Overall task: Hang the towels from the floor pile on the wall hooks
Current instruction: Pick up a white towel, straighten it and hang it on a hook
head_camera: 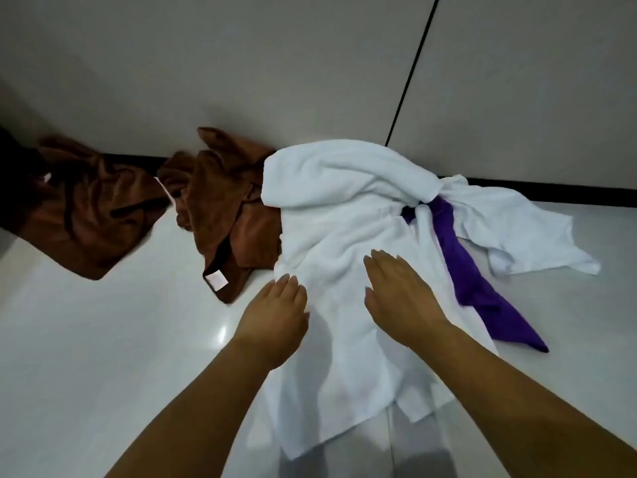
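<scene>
Far left, a crumpled brown towel (89,208) lies on the glossy white floor (103,339) against the wall (241,63). Next, a 2nd brown towel (227,215) w/ a white tag, its right edge touching the big white towel (344,208). Left hand (275,315) sits at that towel's left edge, fingers straight, grip holding nothing. Right hand (400,291) lies flat over the white towel's middle, fingers straight, nothing held. A purple towel (468,267) pokes out from under the white folds, w/ a thinner white cloth (524,232) rightmost.
</scene>
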